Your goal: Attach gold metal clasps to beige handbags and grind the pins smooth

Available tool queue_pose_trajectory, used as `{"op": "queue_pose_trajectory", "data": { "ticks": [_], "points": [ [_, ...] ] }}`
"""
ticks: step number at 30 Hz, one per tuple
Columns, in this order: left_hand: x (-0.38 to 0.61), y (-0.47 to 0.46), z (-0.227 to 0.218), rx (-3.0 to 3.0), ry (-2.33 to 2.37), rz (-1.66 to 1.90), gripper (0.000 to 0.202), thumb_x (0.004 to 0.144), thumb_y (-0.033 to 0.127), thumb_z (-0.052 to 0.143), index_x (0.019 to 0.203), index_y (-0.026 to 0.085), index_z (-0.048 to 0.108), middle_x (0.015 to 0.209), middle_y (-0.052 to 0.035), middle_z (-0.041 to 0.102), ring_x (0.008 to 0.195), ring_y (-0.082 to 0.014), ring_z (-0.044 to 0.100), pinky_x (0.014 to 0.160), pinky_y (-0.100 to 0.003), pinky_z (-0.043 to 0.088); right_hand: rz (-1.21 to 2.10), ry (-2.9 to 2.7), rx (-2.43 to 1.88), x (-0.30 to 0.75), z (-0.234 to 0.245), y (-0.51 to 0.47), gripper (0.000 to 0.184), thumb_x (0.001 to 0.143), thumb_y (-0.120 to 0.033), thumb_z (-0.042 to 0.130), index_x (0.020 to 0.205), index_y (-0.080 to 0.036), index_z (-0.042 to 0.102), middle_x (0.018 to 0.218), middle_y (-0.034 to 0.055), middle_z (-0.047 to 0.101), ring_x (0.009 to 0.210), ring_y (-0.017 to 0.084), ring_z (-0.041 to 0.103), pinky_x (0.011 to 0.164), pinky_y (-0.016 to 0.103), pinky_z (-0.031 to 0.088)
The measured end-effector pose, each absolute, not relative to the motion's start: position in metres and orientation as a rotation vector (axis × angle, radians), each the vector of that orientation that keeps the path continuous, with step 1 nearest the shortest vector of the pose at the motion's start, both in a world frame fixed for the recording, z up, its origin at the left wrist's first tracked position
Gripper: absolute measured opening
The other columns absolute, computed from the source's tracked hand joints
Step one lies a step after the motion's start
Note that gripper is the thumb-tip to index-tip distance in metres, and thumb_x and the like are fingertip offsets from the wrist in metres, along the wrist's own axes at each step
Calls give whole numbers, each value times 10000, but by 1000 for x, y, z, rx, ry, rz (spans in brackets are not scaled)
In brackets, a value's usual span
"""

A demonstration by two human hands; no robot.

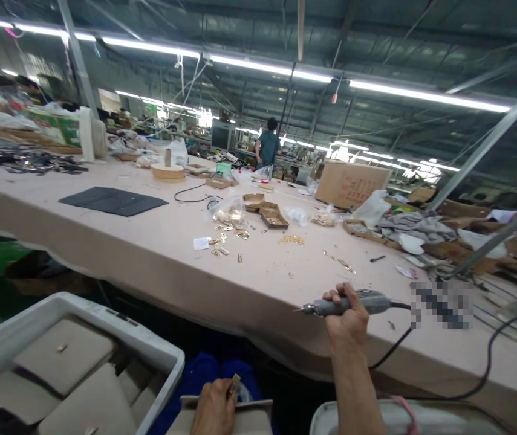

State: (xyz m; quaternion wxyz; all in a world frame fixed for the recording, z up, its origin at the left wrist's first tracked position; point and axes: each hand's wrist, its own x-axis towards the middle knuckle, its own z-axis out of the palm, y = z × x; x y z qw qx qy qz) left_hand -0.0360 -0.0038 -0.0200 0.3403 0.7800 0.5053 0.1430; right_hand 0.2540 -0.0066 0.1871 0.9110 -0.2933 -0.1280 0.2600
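My right hand (347, 311) is wrapped around a grey electric screwdriver (373, 301), held near the table's front edge with its bit pointing left. A black cord runs from the tool's back end. Low in the view, my left hand (215, 408) is closed at the upper edge of a beige bag piece (251, 418) over my lap. A small brownish-gold part (234, 383) shows by its fingertips; its exact kind is unclear. Gold metal clasps (222, 251) and a heap of tiny gold parts (292, 240) lie on the table (158, 254).
On the left, a white crate (176, 362) holds several beige panels with small metal fittings. Another white bin (326, 417) is below my right arm. A black sheet (113, 200), small cardboard trays (274, 216) and a carton (353, 184) are on the table. Farther off stands a person (268, 146).
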Motion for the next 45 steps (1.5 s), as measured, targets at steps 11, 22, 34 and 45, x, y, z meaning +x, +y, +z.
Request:
{"op": "queue_pose_trajectory", "data": {
  "ticks": [11, 22, 34, 45],
  "points": [
    [-27, 1, -9, 1836, 1252, 380, 231, 904, 153, 447, 901, 127, 677, 823, -130, 729, 778, -257, 725, 732, -326, 510, 422, -15, -696, 357, 198, 66, 343, 807, -228, 772, 836, -198, 432, 716, -85, 535, 488, 40, 466, 494, 170, 483],
    [-29, 8, -38, 1219, 1048, 481, 642, 713, 791, 625, 768, 152, 657, 622, -102, 700, 542, -219, 694, 513, -262, 481, 353, 179, -791, 374, 165, 120, 300, 803, -164, 743, 842, -207, 449, 682, -64, 598, 439, 65, 483, 409, 184, 488],
    [-23, 15, -37, 1234, 1101, 423, 747, 692, 858, 594, 814, 126, 678, 654, -146, 723, 561, -248, 714, 527, -283, 513, 287, 205, -820, 375, 153, 130, 277, 810, -105, 698, 862, -207, 445, 753, -28, 640, 464, 73, 514, 401, 190, 509],
    [-18, 18, -34, 1223, 1160, 403, 758, 660, 865, 577, 787, 124, 673, 659, -177, 726, 541, -266, 709, 510, -307, 510, 309, 201, -820, 376, 153, 131, 252, 830, -114, 696, 879, -201, 464, 770, -19, 643, 469, 70, 516, 406, 194, 515]
  ]
}}
